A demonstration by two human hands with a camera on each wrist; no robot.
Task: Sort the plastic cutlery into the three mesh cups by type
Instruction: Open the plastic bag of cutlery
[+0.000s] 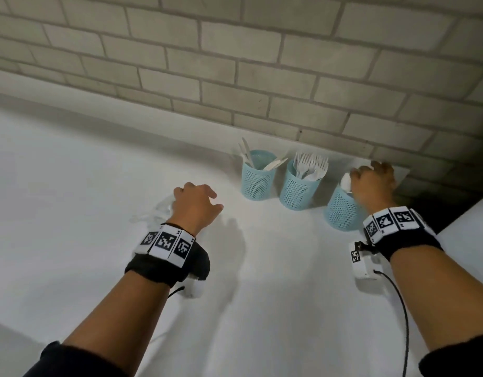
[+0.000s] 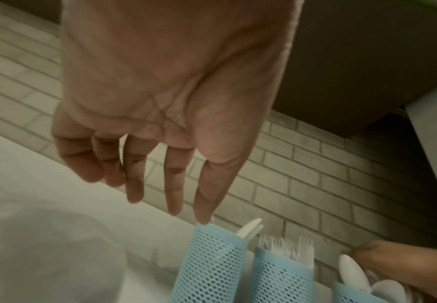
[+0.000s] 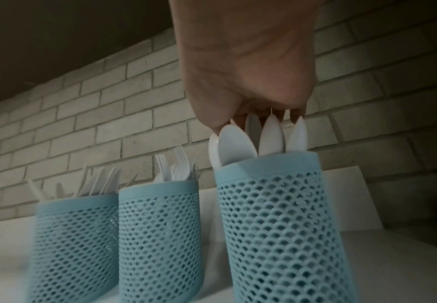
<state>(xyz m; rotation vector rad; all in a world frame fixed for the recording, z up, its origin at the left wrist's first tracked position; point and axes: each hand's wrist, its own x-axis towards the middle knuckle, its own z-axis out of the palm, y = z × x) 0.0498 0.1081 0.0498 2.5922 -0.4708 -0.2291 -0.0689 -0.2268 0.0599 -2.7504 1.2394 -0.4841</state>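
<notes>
Three light-blue mesh cups stand in a row near the brick wall. The left cup [image 1: 258,180] [image 3: 75,246] holds white knives, the middle cup [image 1: 298,190] [image 3: 160,235] forks, and the right cup [image 1: 341,212] [image 3: 282,225] spoons [image 3: 238,145]. My right hand [image 1: 373,179] [image 3: 251,119] is directly above the right cup, thumb and curled fingers closed around the tops of the spoon bowls. My left hand [image 1: 194,200] [image 2: 160,194] hovers over a crumpled clear plastic bag [image 1: 160,210] [image 2: 43,256], fingers relaxed and holding nothing.
The white table [image 1: 262,268] meets a brick wall [image 1: 234,63] just behind the cups. A dark gap [image 1: 458,210] opens at the table's right edge, beyond the spoon cup. A flat white sheet [image 1: 402,175] lies behind my right hand.
</notes>
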